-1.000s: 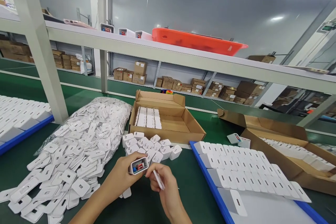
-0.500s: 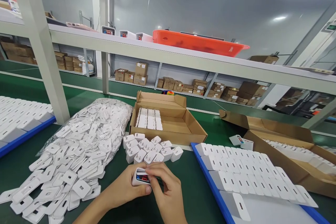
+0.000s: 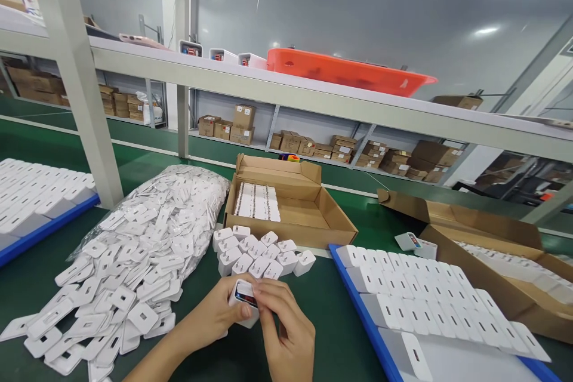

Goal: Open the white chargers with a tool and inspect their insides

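Observation:
My left hand (image 3: pixel 215 313) grips a small white charger shell (image 3: pixel 243 298) whose open end shows red and blue parts inside. My right hand (image 3: pixel 286 334) has its fingers pressed onto that open end, covering part of it; a thin white cover plate was in it a moment ago and is hidden now. Both hands hover over the green table near its front edge. Just beyond them stands a cluster of white charger shells (image 3: pixel 262 250). To the left lies a spread pile of flat white cover plates (image 3: pixel 129 274), spilling from a clear plastic bag (image 3: pixel 179 203).
An open cardboard box (image 3: pixel 290 203) with a few rows of white parts sits behind the cluster. A blue-edged tray (image 3: pixel 358 304) of white chargers is on the right, a second one (image 3: pixel 40 233) at far left. Another carton (image 3: pixel 492 239) lies at right. An orange bin (image 3: pixel 344 71) rests on the overhead shelf.
My right hand brought the thin white plate to the shell's open end and now presses on it. The hands moved slightly lower and closer together.

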The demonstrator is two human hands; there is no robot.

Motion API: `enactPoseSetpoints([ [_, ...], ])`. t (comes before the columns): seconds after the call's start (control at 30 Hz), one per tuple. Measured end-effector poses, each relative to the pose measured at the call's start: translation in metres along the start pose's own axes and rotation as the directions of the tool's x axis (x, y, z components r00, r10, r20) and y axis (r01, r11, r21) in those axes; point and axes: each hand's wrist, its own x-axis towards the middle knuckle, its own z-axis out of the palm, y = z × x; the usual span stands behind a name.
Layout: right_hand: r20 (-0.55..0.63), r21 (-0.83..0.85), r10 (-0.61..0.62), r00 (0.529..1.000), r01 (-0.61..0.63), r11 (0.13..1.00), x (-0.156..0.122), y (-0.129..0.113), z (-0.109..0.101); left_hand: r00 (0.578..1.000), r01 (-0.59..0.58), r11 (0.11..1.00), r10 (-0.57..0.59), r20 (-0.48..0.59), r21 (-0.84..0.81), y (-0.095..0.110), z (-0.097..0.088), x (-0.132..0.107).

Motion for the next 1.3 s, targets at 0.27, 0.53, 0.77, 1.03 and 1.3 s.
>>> enactPoseSetpoints([
  [0.27, -0.111, 0.063, 0.173, 0.979, -0.166, 0.984, -0.007, 0.003, 0.006, 1.0, -0.005, 0.999, 0.006, -0.02, 0.048, 0.005, -0.001, -0.001],
  [0.53, 0.083, 0.06, 0.159, 0.984, -0.164, 0.985, -0.005, 0.005, 0.007, 0.996, -0.033, 0.993, 0.042, -0.076, 0.111, 0.003, -0.004, 0.001],
  [0.77, 0.156, 0.118, 0.288, 0.945, -0.307, 0.944, -0.005, 0.009, 0.004, 0.992, -0.001, 0.993, 0.015, -0.122, 0.116, 0.004, -0.002, -0.003],
  [1.03, 0.193, 0.19, 0.538, 0.82, -0.57, 0.8, -0.022, 0.014, 0.019, 0.974, -0.056, 0.969, 0.106, -0.202, 0.24, 0.005, -0.005, -0.005],
  [1.3, 0.397, 0.373, 0.587, 0.706, -0.708, 0.6, -0.003, 0.012, 0.005, 0.964, -0.132, 0.919, 0.207, -0.169, 0.371, 0.007, -0.005, -0.008],
])
